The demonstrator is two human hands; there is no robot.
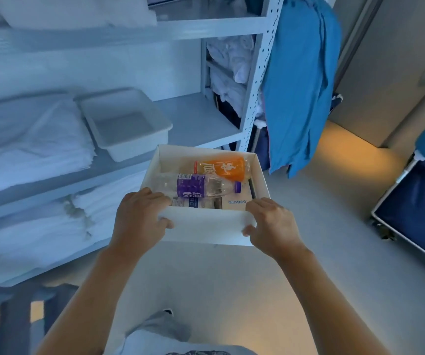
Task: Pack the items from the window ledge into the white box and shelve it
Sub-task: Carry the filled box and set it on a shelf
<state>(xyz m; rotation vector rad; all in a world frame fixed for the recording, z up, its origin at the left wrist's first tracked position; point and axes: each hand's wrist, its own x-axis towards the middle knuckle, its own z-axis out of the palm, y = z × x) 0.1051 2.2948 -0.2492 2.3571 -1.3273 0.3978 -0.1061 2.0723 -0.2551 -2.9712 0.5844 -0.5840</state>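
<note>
Box: open white cardboard box [201,224] was held in the air in front of the metal shelving, just short of the middle shelf's edge.
Left hand: left hand [139,216] gripped the near left corner, fingers [155,198] curled over the rim and thumb pressed on the outer wall.
Right hand: right hand [272,224] clamped the near right corner the same way.
Contents: orange-labelled drink bottle [221,168] lay on its side at the far wall; a clear plastic bottle with a purple label and cap [193,186] lay beside it; a flat white carton printed ANKER [235,201] sat under them.
Shelf: pale grey middle shelf [201,121] carried folded white linen and a shallow white plastic tray [126,124], with bare space to the tray's right.
Progress: packing looked finished, though the window ledge was out of view so I could not confirm nothing was left there.
Remaining: box was not yet on any shelf; setting it down and letting go seemed all that was left.
</note>
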